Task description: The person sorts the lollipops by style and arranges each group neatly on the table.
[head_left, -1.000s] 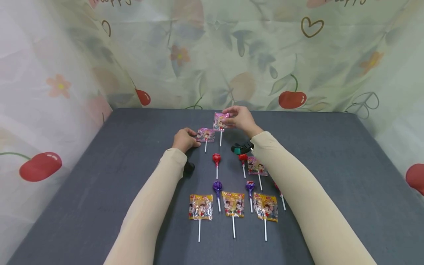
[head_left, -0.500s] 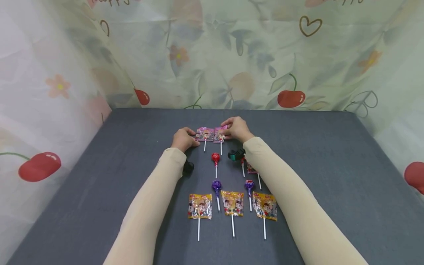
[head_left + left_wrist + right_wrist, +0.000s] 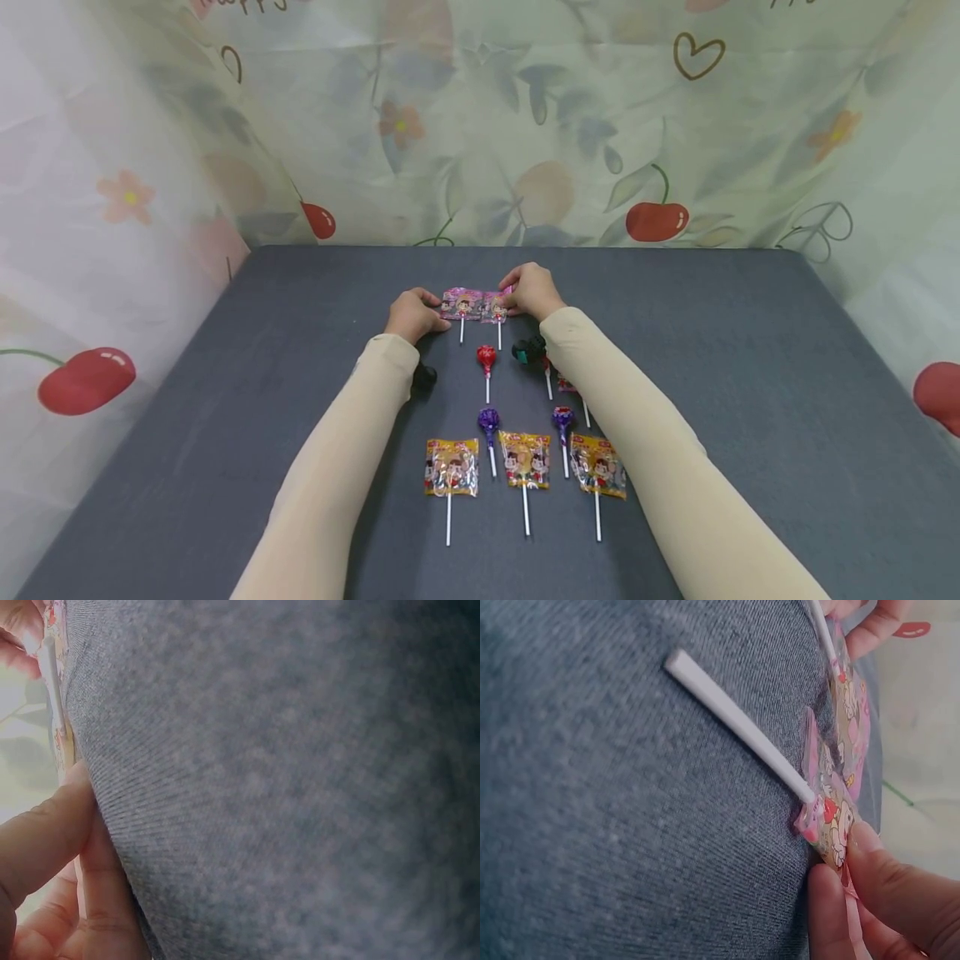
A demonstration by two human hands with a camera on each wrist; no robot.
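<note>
At the far middle of the table, two pink-wrapped lollipops lie side by side with their sticks toward me. My left hand (image 3: 414,316) is at the outer edge of the left pink-wrapped lollipop (image 3: 462,305), thumb and fingertips at its wrapper; the left wrist view shows the thumb (image 3: 52,832) against that edge. My right hand (image 3: 534,292) pinches the wrapper corner of the right pink-wrapped lollipop (image 3: 492,307). In the right wrist view its printed wrapper (image 3: 832,817) sits between thumb and finger, its white stick (image 3: 739,724) lying over the cloth.
Nearer me lie a red lollipop (image 3: 487,357), two purple lollipops, one on the left (image 3: 488,419) and one on the right (image 3: 563,417), and a row of yellow-wrapped lollipops (image 3: 452,467). My right sleeve (image 3: 637,408) partly covers others. A printed curtain (image 3: 480,167) borders the grey table (image 3: 225,417).
My right hand has brought its pink-wrapped lollipop down toward me, beside the left one, and has stayed nearly still since. My left hand has kept its place.
</note>
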